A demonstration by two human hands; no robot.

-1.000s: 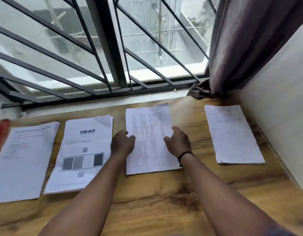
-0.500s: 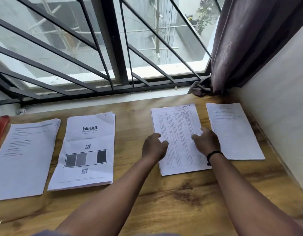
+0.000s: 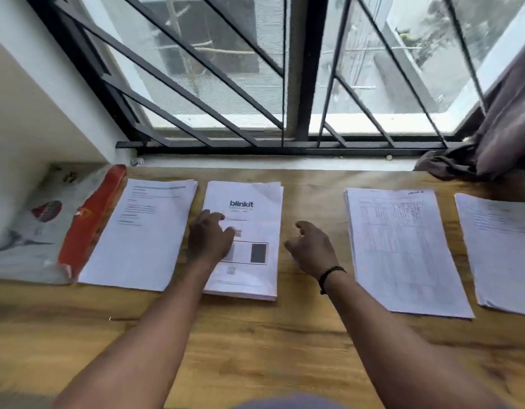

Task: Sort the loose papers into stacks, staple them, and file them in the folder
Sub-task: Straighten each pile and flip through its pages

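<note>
1. The left hand (image 3: pixel 209 239) lies over the left half of the blinkit stack (image 3: pixel 255 222), fingers loosely bent and holding nothing; whether it presses the paper, I cannot tell.
2. The right hand (image 3: pixel 311 249) is just right of that stack, above bare wood, fingers relaxed and slightly curled, gripping nothing. A dark band (image 3: pixel 329 276) circles its wrist.
3. Left of the left hand lies a text stack (image 3: pixel 143 234); beyond that, a red-edged folder (image 3: pixel 87 219) with printed pictures.
4. Right of the right hand, apart from it, lies a table-printed stack (image 3: pixel 403 249), then a further stack (image 3: pixel 500 246) cut by the frame edge.
5. All rest flat on a wooden desk (image 3: pixel 270 335) with streaky grain.
6. Past the hands, a white sill meets a window with dark slanted bars (image 3: pixel 296 69).
7. A brownish curtain (image 3: pixel 497 137) bunches on the far right corner; a white wall (image 3: pixel 28 107) stands on the left.
</note>
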